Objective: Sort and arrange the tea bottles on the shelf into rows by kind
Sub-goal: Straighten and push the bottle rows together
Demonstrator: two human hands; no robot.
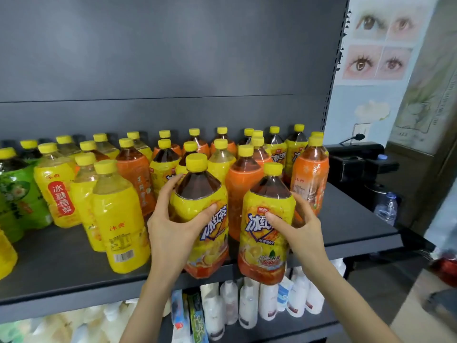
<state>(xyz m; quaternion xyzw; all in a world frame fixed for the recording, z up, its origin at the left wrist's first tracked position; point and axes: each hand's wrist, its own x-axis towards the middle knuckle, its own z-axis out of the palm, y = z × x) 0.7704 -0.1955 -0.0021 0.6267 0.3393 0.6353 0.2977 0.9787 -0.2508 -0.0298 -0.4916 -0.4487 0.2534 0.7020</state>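
My left hand grips a dark iced-tea bottle with a yellow label at the shelf's front edge. My right hand grips a second bottle of the same kind just to its right. Both bottles are upright and overhang the front lip of the dark grey shelf. Behind them stand several yellow-capped bottles: orange-labelled ones, pale yellow pear-drink ones and green-labelled ones at the far left.
The shelf's right front corner is bare. A lower shelf holds white bottles and packets. To the right are a black desk unit, a water bottle and eye posters on the wall.
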